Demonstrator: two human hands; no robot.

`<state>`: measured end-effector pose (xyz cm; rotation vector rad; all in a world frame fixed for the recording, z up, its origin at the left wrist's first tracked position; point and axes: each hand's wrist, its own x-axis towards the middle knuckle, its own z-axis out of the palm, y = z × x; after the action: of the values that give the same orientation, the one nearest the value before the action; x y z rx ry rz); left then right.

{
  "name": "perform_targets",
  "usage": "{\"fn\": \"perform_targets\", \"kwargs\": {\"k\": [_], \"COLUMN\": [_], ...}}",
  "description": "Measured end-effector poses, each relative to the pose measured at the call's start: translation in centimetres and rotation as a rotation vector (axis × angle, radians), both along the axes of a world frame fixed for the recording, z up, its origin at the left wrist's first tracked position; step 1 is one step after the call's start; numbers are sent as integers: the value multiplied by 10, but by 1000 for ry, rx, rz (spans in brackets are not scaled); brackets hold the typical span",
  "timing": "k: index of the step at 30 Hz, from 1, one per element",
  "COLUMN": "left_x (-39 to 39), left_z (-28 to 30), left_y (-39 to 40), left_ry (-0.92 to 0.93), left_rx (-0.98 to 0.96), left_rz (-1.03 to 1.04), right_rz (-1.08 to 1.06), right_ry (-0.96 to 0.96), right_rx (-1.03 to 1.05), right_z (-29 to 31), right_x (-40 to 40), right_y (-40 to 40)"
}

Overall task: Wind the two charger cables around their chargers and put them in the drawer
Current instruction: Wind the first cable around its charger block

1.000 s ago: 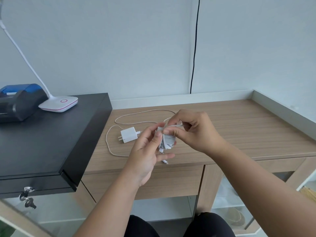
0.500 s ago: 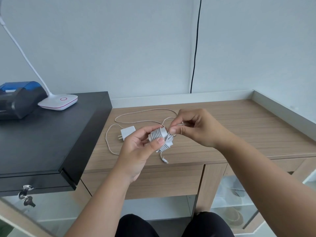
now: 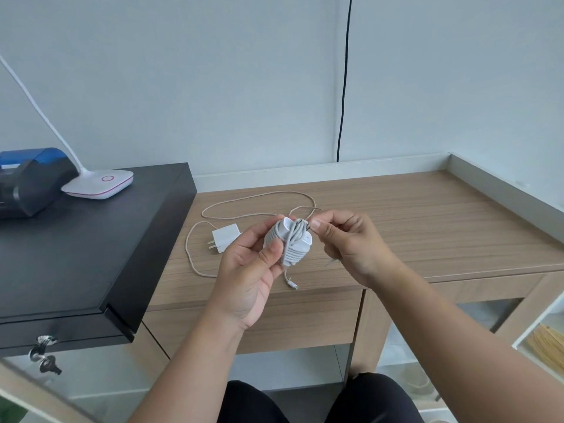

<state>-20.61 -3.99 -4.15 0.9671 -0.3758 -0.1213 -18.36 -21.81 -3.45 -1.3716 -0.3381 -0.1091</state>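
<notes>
Two bare forearms reach into view from the bottom edge, one from the lower left and one from the lower right. Neither arm shows a sleeve; both are uncovered from the frame edge up to the wrist. The left hand (image 3: 244,279) and the right hand (image 3: 351,245) are also bare, with no gloves, rings, watch or bracelets visible. The fingernails look short and unpainted. At the near bottom centre, between the two arms, the person's lap shows in plain black fabric, split into two rounded shapes that are the thighs, with no pattern or markings to be seen.
</notes>
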Motion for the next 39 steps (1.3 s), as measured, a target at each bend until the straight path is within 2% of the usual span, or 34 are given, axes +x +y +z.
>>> {"fn": "perform_targets", "kwargs": {"k": [3,7,9,11,13,17,20,31,35,39], "left_x": [0,-1,-2,-3,-4,-5,-6,-5,-4,-2], "left_z": [2,2,3,4,4,1,-3,-9,-9,-8], "left_y": [-7,-17,-21,-23,-26,-23,-21,-23,-24,-22], "left_ry": [82,209,244,261,278,259,234,166,161,166], "left_rx": [-53,-64,-97,-121,-150,-168,-154,-174,-189,-224], "left_rz": [46,179,220,232,211,133,77,-95,-79,-56], "right_rz": [-214,-532,-592,-617,-588,-414,-320,-328,-377,-499], "right_ry": [-151,-498,-636,-658,-625,-334,-230,-192,-243,-398], "right_rx": [-146,-597,-756,-819,-790,-556,-401,-411,-445,-601], "right_z": [-6,-6,-5,-2,1,1,-4,-15,-15,-14], "right_x": [-7,-13,-14,-14,-14,-16,-17,-14,-16,-21], "right_y": [7,9,10,10,9,3,0,-4,-4,-3]}}
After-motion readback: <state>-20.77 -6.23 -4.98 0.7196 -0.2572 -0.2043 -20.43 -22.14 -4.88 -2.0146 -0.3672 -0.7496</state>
